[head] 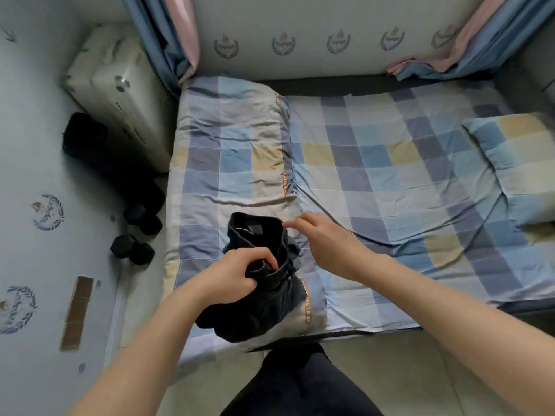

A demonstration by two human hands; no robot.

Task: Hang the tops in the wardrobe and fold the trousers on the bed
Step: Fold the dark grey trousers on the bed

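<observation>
Two hands are at work over the near left part of the bed. My left hand has its fingers curled tight round the waistband of the dark trousers, gripping it where a belt or band shows at the top edge. My right hand is above and to the right of the garment, fingers drawn together with the fingertips at the upper right edge of the fabric; whether they pinch the cloth or only touch it I cannot tell.

Position of the trousers: bunched and partly raised, waist end uppermost, lower part resting on the folded checked quilt at the near corner of the bed. A pale label shows inside the waistband. No fold is formed yet.

Bedding: checked sheet in blue, grey and yellow; a matching pillow lies at the far right, well apart from the trousers.

Surroundings: a pale suitcase stands against the wall on the left; just beside it is a dark bag, and two black dumbbells lie on the floor near the bed's left edge. Blue and pink curtains hang at the far corners. My dark-clad leg shows at the bottom.
</observation>
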